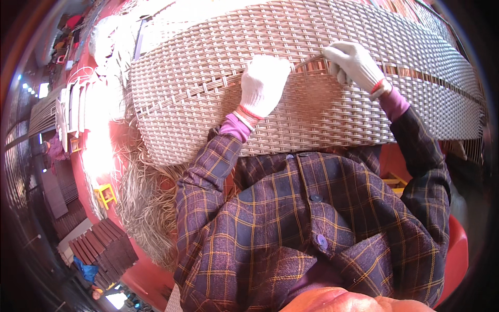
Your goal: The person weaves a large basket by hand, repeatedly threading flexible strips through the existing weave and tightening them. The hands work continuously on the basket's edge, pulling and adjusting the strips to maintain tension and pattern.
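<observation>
Wicker panel [208, 88] lies across your lap, filling the upper middle of the view, with loose strands [145, 203] hanging off its left edge. Your gloved left hand [263, 86] presses flat on the weave, fingers curled down. Your right hand [353, 62] pinches a single strip [311, 61] and holds it just above the surface.

We see a pale beige woven panel [291, 47] in a basket-weave pattern, white knit gloves with red cuffs on the left hand [264, 86] and right hand [355, 62], a dark purple shirt [312, 218] checked with orange lines, and a red floor [150, 270].
</observation>
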### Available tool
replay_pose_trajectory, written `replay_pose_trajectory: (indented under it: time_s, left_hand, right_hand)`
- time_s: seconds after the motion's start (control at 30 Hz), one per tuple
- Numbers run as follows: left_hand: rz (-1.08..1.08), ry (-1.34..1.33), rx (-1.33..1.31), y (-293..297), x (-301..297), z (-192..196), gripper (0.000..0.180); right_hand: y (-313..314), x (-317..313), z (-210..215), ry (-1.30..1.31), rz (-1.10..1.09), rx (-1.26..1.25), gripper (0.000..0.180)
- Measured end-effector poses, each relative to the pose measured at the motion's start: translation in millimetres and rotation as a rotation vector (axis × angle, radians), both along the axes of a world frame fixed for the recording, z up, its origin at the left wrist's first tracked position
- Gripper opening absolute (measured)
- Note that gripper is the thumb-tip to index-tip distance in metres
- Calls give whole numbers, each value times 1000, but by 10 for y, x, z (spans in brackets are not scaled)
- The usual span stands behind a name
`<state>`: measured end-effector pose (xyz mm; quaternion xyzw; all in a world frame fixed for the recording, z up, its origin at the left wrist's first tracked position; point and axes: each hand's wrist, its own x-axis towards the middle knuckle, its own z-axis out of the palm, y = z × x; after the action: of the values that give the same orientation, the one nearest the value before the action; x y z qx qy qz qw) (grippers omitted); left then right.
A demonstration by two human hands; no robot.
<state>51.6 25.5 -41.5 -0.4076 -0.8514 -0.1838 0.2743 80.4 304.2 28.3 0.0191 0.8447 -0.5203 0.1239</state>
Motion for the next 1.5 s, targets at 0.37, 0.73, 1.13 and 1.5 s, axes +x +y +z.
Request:
replay_pose_trajectory:
  time_s: [0.37,0.73,1.13,1.5]
  left_hand:
    - [148,14,-127,65,83,-3,16]
    - [187,6,139,40,133,-139,33]
    - [-115,34,288,309,3,119,31]
    - [-311,-375,-96,576,-17,967,22]
  right_hand:
    - [-109,-66,-137,48,157,243,41]
    - [74,229,-407,259,-118,44,47]
    - [898,832,60,170,-393,-51,34]
    - [192,758,188,195,-140,-112,33]
